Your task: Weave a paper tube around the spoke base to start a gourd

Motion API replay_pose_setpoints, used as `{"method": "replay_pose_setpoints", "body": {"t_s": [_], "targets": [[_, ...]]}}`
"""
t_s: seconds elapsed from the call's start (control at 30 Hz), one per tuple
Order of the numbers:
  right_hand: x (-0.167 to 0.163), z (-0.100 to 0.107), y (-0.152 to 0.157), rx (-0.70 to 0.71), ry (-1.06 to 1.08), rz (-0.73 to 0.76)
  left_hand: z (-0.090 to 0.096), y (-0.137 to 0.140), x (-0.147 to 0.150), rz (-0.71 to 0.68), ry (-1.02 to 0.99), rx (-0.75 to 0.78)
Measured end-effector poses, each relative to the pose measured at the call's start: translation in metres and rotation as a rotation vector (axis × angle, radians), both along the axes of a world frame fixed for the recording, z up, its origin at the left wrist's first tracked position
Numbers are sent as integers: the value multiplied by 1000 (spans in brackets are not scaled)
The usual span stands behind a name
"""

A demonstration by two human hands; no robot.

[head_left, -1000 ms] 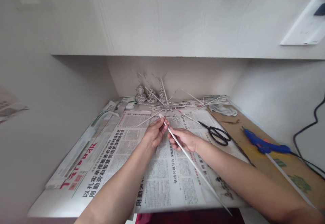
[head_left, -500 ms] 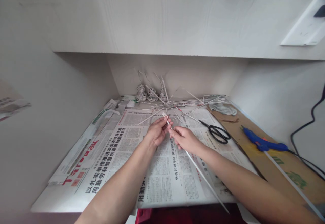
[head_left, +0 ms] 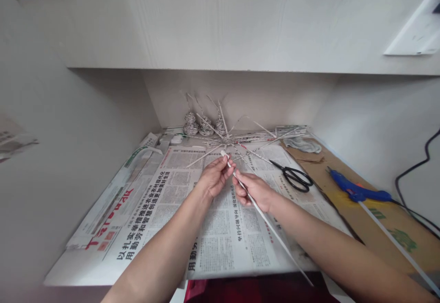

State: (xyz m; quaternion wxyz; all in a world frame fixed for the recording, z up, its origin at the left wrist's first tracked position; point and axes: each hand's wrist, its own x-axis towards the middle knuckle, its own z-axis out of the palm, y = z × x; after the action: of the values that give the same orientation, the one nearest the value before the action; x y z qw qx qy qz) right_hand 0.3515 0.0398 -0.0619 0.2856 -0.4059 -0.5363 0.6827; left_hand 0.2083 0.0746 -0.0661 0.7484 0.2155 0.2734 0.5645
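A long, thin white rolled paper stick (head_left: pixel 271 227) slants from the middle of the table down past its front edge. My left hand (head_left: pixel 217 175) pinches it near its far end, where a small white tip sticks out beyond the fingers. Lower down the same stick, my right hand (head_left: pixel 252 190) has its fingers closed round it. Just beyond my hands lies a star of woven paper sticks (head_left: pixel 225 140), its spokes spread out and some slanting upward. Black-handled scissors (head_left: pixel 294 178) rest to the right of my right hand.
Newspaper (head_left: pixel 165 202) covers the tabletop. At the back stand several gourd-shaped paper weavings (head_left: pixel 190 125), beside a bundle of paper sticks (head_left: pixel 288 132). On the right, a blue glue gun (head_left: pixel 357 188) with a white glue stick lies on cardboard (head_left: pixel 378 229), near a grey cloth (head_left: pixel 302 145).
My right hand has slid a little down the stick, away from my left hand, and turned slightly. The left hand keeps its pinch near the tip.
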Motion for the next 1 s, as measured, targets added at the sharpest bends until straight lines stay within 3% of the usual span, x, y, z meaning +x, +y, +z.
{"method": "replay_pose_setpoints", "body": {"t_s": [0.1, 0.17, 0.23, 0.37, 0.43, 0.5, 0.63, 0.7, 0.77, 0.9, 1.0], "targets": [[4, 4, -2, 508, -457, -135, 0, 0, 1, 28, 30, -11], [4, 6, -3, 695, -593, -173, 0, 0, 1, 28, 20, -13], [3, 7, -4, 583, -516, -145, 1, 0, 1, 24, 6, -20], [2, 4, -4, 46, -13, 20, 2, 0, 1, 11, -7, -34], [3, 2, -3, -65, 107, 76, 1, 0, 1, 10, 6, -36], [5, 1, -1, -11, 11, 56, 0, 0, 2, 15, 34, -42], [5, -2, 0, 422, -384, -117, -2, 0, 3, 19, 78, -38], [3, -3, 0, 471, -404, -145, -2, 0, 3, 27, 81, -35], [1, -3, -1, 323, -278, -117, -2, 0, 3, 33, 76, -42], [0, -1, -2, -103, 153, -4, -2, 0, 3, 28, 50, -47], [1, -1, -1, -196, 230, 9, -3, 0, 4, 37, 45, -24]]}}
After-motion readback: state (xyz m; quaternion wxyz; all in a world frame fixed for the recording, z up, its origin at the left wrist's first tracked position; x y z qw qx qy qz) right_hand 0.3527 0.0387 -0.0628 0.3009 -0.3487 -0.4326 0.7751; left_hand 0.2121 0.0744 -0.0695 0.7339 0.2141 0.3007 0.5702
